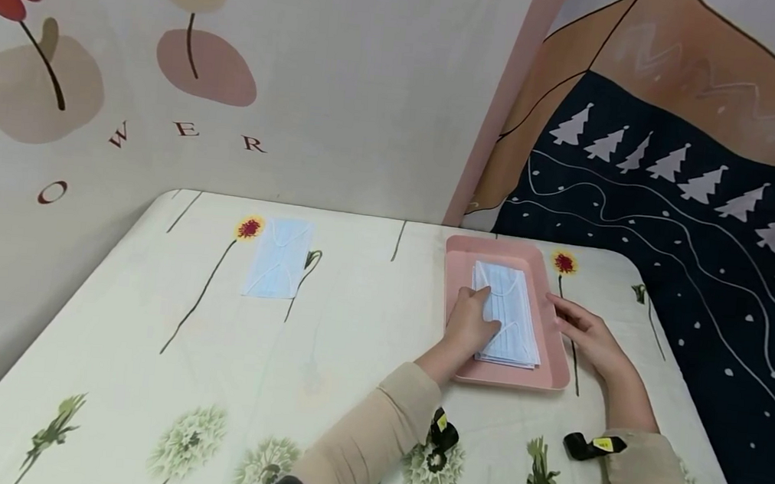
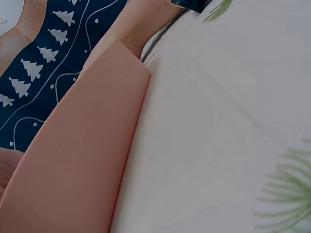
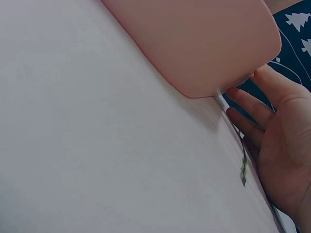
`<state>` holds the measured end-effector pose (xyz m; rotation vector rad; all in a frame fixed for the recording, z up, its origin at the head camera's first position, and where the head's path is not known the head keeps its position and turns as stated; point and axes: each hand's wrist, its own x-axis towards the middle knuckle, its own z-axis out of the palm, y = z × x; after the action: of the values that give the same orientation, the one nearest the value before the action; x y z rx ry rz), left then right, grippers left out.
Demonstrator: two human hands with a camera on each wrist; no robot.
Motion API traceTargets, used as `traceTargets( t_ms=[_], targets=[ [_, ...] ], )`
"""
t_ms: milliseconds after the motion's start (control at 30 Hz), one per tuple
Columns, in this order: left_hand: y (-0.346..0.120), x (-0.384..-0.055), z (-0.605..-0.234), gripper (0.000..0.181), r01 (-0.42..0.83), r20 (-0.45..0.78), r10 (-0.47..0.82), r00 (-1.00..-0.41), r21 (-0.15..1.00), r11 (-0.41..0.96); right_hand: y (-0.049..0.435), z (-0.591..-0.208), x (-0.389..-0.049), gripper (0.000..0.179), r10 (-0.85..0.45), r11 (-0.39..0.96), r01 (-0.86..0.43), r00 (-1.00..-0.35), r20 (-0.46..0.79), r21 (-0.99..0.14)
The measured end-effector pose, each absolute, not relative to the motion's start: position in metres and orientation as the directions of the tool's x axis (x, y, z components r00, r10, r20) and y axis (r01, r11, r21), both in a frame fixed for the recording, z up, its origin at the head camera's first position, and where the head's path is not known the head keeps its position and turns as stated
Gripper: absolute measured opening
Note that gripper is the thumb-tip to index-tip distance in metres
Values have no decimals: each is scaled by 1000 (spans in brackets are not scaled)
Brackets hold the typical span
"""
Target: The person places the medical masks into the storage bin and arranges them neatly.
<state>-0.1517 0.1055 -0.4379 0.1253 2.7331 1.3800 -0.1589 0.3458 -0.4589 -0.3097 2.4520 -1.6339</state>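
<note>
A pink tray (image 1: 551, 378) lies on the table's right half, with a small stack of pleated blue face masks (image 1: 510, 337) in it. My left hand (image 1: 469, 322) reaches over the tray's near left rim. Its thumb and forefinger grip the stack's left edge; the other fingers are mostly hidden. At the tray's right rim my right hand (image 1: 594, 337) rests its extended fingertips against the side. The right wrist view shows those fingers (image 3: 250, 104) spread beside the tray's corner. Another blue face mask (image 1: 280, 259) lies flat on the table at the far left.
A white cloth with printed flowers covers the table (image 1: 351, 346). Behind it rises a pale printed wall (image 1: 344, 100). A dark blue cloth with white trees (image 1: 709, 278) hangs along the right side. Black straps with yellow labels show near both cuffs.
</note>
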Motion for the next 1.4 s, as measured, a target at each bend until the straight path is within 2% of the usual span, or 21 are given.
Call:
traceTargets(
  t_ms=[467, 667, 933, 1133, 1400],
  targets=[
    [99, -145, -426, 64, 56, -12, 109, -994, 797, 601, 348, -460, -160, 52, -277, 352, -93, -961, -9, -931],
    [91, -141, -417, 64, 45, -31, 133, -991, 846, 531, 348, -462, -159, 53, -270, 374, -94, -963, -11, -923],
    [65, -138, -408, 62, 131, 47, 217, -975, 912, 388, 348, -462, -161, 53, -271, 385, -105, -963, -3, -917],
    [42, -133, -400, 62, 128, 56, 214, -975, 932, 339, 348, -463, -161, 53, -266, 398, -98, -964, -12, -912],
    [4, -129, -390, 60, 190, 127, 217, -968, 935, 300, 345, -459, -159, 57, -250, 416, -58, -967, -53, -908]
  ],
)
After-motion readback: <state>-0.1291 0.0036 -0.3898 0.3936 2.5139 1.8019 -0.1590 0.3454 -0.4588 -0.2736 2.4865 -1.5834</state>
